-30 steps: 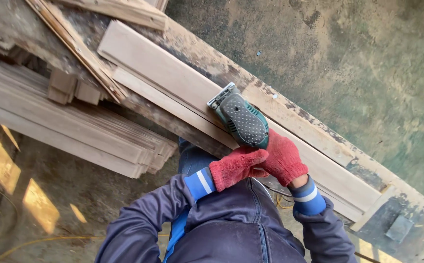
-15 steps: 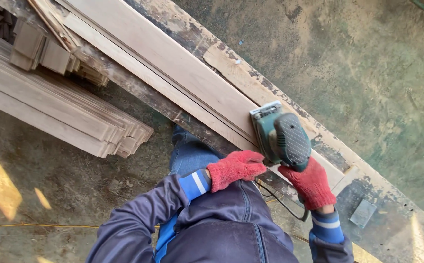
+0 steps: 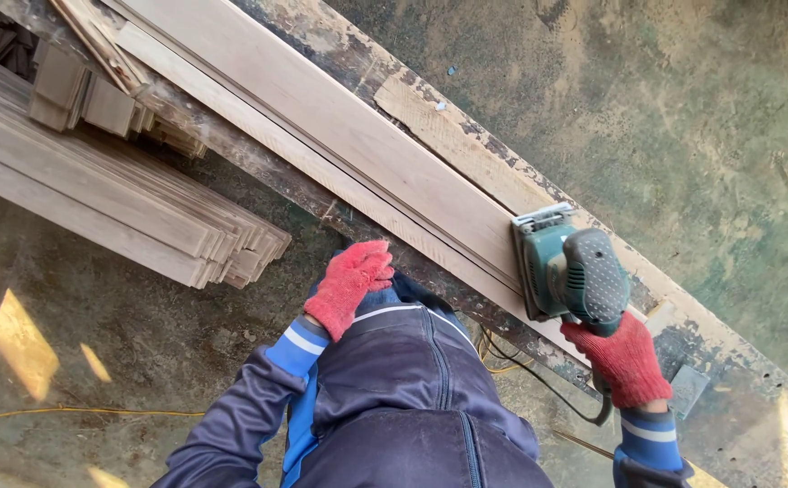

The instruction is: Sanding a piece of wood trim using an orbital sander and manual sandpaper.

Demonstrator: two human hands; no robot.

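The right hand (image 3: 626,361), in a red knit glove, is wrapped around the rear grip of a green sander (image 3: 567,271), which is held flat on the right end of a long pale board (image 3: 358,149). The sander's pad sits at the board's near edge, close to where the board stops against a small wooden block (image 3: 658,316). A black cord (image 3: 547,389) trails from the tool down past the wrist toward the floor. The left hand (image 3: 349,280), also gloved in red, is kept off the tool; its fingers are loosely curled and nothing is held in it, the glove resting by the person's thigh just below the bench (image 3: 466,145). The board lies along this worn, paint-stained bench, which runs from far left to near right. A stack of planks (image 3: 113,199) is seen on the floor to the left, and a thin yellow cable (image 3: 68,417) crosses the ground beneath.

With only one hand on the sander and the pad so near the board's end and edge, the tool could tip or run off, rounding the corner or gouging the face. The slack cord could also be snagged on the bench edge and the tool jerked aside.
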